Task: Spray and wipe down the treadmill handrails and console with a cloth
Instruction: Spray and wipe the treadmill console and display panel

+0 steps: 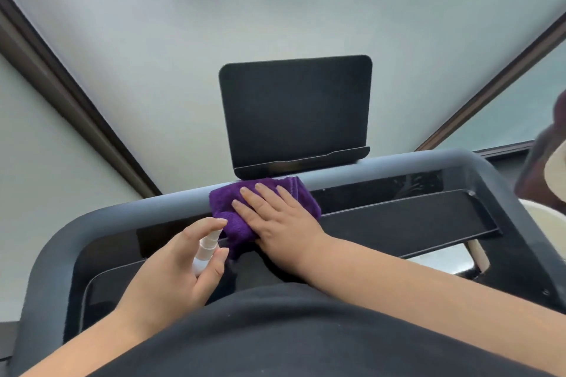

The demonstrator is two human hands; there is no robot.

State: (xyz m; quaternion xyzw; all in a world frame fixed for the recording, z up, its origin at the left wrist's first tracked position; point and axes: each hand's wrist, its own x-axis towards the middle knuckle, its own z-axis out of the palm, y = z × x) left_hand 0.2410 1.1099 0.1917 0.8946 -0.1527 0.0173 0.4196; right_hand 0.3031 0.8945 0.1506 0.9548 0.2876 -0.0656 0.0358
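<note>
Nearest: dark fabric of the person's clothing [291,330], bottom centre, both forearms reaching over it.

Left hand [180,269]: fingers curled round small white plastic spray bottle [205,249], forefinger on its pump top; nozzle looks aimed up-right twd the cloth, just beside it.

Right hand [275,217]: fingers straight, slightly spread, pressing flat on folded purple microfibre cloth [235,211].

Cloth lies on the rounded grey front handrail [382,168], lapping down onto the glossy black console panel [407,220]. Rail's long axis runs left-right; cloth sits approx. mid-rail, so the wipe probably goes sideways along it. R hand is the one on it.

Obstruction: matte black rectangular tablet holder [295,113] stands directly behind cloth, lip nearly touching it.

Far: pale frosted window panes [183,40], dark frames. Blurred objs at right edge, cannot identify.
</note>
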